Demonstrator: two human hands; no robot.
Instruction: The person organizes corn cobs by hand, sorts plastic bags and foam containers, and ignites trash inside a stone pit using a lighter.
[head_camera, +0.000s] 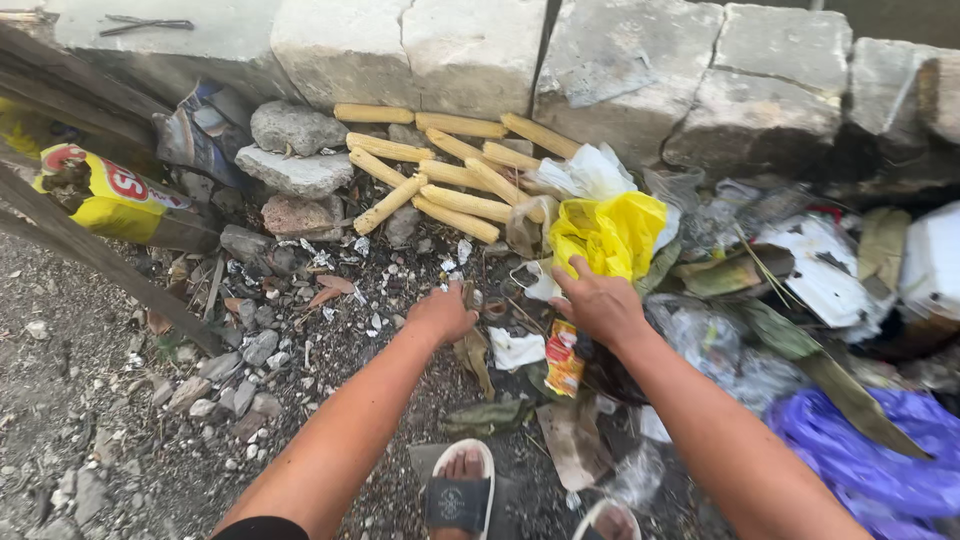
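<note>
- Down at the far left, a yellow wrapper (110, 200) lies against a slanted board (95, 255), well apart from both hands; I leave it be and keep my weight steady on the gravel (90, 440).
- Next come grey stones (293, 150) under the block wall (470, 45), with a row of bare corn cobs (440, 175) just beside them. The cobs roll, so anything I lift near them should come straight up, not get dragged across.
- My left hand (441, 314) is knuckles-up, fingers curled down onto the grit near a dry leaf (472, 355). Whether it pinches anything I cannot tell; the fingertips are hidden. I judge a light pinch is best here, since shards may sit among the small stones.
- My right hand (598, 303) is spread palm-down, fingertips touching the lower edge of the yellow bag (608, 232), which lies crumpled between the cobs and the litter at the right. Thin plastic tears, so I would gather a fold, not a single edge.
- Below that hand sits a small orange packet (564, 362), and my sandals (459, 488) are just behind it.
- Rightward lie clear plastic (715, 350), green leaves (790, 345), white scraps (825, 265) and a purple bag (875, 455), all out of touch.
</note>
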